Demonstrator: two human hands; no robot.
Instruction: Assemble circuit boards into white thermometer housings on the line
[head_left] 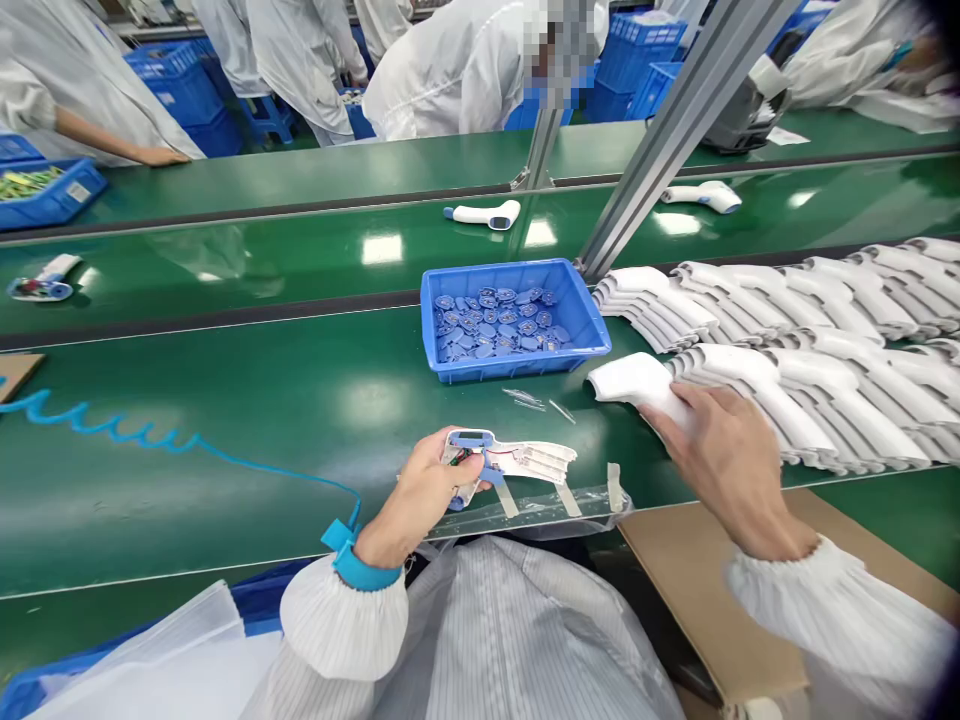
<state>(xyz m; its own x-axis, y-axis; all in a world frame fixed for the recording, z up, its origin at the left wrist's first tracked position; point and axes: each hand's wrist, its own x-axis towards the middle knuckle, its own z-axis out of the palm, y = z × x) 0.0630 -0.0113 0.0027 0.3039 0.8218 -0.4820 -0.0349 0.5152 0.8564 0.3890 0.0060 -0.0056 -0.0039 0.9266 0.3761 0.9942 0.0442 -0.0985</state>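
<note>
My left hand (424,490) grips a partly assembled infrared thermometer (510,460), an open white housing with a blue-trimmed display end and thin red and dark wires inside. My right hand (720,460) is on a white plastic thermometer shell (634,388), its fingers over the shell's near side, at the edge of the rows of stacked white shells (825,370). A blue plastic tray (514,320) of small blue-grey round parts sits ahead of my hands. Several thin metal pieces (525,400) lie between the tray and the thermometer.
Strips of tape (506,497) hang from the green bench's near edge (225,568). A coiled blue cord (97,425) runs to the wrist strap (367,565) on my left wrist. An aluminium upright (667,150) rises behind the tray. Further thermometers (484,213) lie on the belt beyond, with co-workers in white smocks (457,80) behind.
</note>
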